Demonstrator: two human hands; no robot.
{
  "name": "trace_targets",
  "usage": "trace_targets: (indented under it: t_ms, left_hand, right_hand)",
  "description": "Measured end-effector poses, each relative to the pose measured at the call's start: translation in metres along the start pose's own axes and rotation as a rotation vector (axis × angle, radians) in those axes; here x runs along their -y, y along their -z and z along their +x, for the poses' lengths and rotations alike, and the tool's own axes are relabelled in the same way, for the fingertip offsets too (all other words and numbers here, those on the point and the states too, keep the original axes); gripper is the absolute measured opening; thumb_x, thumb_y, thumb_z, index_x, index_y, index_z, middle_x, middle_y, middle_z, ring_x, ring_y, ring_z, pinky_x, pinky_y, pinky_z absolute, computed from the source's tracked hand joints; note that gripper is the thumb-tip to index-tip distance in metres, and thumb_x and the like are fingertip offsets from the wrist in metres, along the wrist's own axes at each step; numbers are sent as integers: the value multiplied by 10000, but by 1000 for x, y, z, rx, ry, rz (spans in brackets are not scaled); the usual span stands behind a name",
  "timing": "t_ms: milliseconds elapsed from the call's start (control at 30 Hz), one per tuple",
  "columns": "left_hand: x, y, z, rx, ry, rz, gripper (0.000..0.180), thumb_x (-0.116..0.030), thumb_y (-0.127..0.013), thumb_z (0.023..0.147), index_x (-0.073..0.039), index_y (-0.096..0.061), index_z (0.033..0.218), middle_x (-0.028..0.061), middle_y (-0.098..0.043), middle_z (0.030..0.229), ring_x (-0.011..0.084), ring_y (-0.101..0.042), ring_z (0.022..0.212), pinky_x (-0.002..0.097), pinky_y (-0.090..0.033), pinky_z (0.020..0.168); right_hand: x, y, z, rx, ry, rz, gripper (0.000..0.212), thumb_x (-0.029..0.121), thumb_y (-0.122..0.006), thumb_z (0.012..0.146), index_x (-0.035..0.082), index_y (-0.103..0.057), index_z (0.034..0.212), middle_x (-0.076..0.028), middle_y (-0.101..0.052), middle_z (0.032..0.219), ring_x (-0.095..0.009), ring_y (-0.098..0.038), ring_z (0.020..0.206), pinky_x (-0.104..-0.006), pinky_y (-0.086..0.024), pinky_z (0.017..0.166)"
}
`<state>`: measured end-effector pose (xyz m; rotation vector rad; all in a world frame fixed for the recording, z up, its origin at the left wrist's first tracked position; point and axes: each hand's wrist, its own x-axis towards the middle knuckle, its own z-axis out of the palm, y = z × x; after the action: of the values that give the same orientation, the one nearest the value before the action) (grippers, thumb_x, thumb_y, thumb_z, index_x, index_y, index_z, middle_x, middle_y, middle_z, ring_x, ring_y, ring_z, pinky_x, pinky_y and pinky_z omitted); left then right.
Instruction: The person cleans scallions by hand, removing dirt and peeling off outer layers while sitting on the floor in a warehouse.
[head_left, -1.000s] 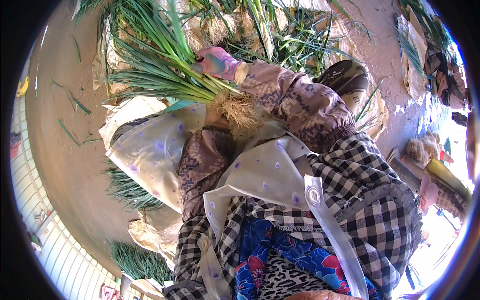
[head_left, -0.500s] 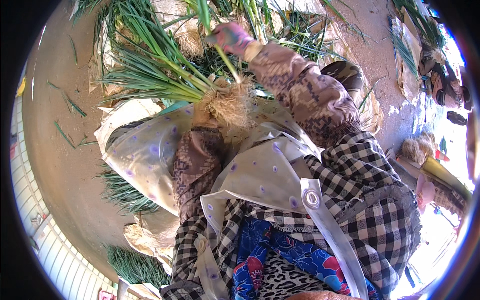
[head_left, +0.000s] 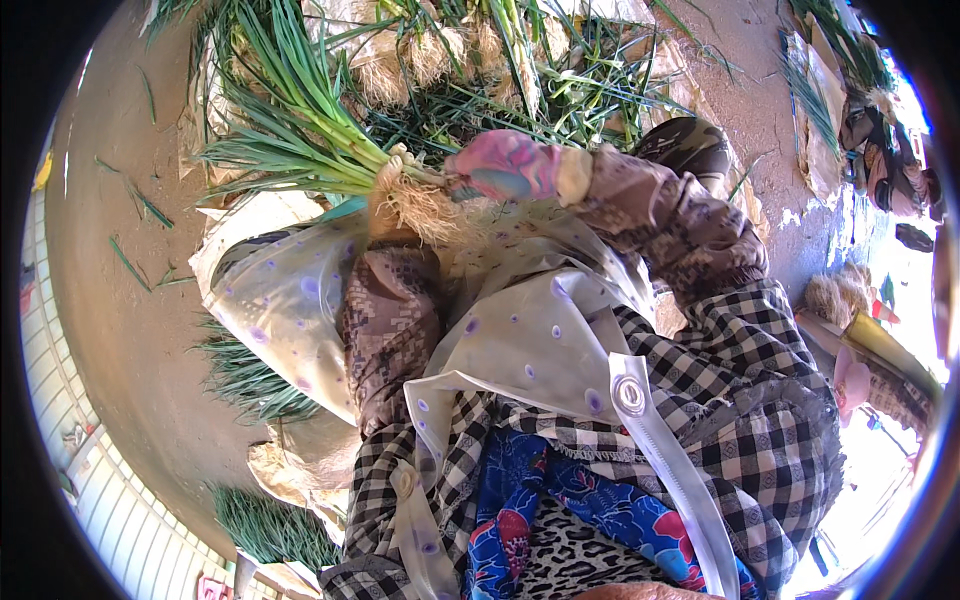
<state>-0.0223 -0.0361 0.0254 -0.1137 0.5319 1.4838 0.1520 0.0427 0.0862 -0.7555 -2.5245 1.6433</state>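
Observation:
A bundle of green onions (head_left: pixel 340 145) lies slanted over my lap. Its long green leaves fan to the upper left and its pale, stringy roots (head_left: pixel 420 208) point to the lower right. My left hand (head_left: pixel 388 205) is wrapped around the stalks close to the roots, partly covered by them. My right hand (head_left: pixel 505 165), in a pink and teal patterned glove, is at the root end with its fingers pressed together. What lies between those fingertips is too small to make out. A translucent purple-spotted apron (head_left: pixel 520 325) spreads beneath both hands.
Beyond my hands lie loose green leaves (head_left: pixel 590 95) and several onion bunches with roots (head_left: pixel 430 55) on pale sheeting. More green bundles (head_left: pixel 270 525) rest on the floor at my left. A camouflage shoe (head_left: pixel 690 150) sits to the right. Another person's feet (head_left: pixel 885 180) show at far right.
My right hand has come down toward me from a single upright stalk to the root end. That stalk no longer stands apart. The bundle's roots have shifted slightly left.

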Motion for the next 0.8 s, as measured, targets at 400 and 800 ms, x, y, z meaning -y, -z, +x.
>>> trace_targets:
  t_ms: [400, 800]
  left_hand:
    - [-6, -10, 45, 180, -67, -58, 189, -163, -496, 831, -50, -500, 982, 31, -534, 831, 208, -525, 793, 386, -455, 765]
    - [-23, 4, 56, 264, 4, -161, 203, -238, -462, 845, -62, -515, 933, 106, -539, 855, 257, -506, 808, 459, -413, 804]
  right_hand:
    - [14, 97, -102, -445, 16, -115, 279, 224, -501, 819, -6, -554, 967, -126, -546, 924, -220, -556, 747, -305, -479, 607]
    - [-18, -36, -21, -353, 12, 172, 198, 291, -492, 832, 105, -561, 834, -19, -522, 626, -156, -502, 530, -318, -422, 489]
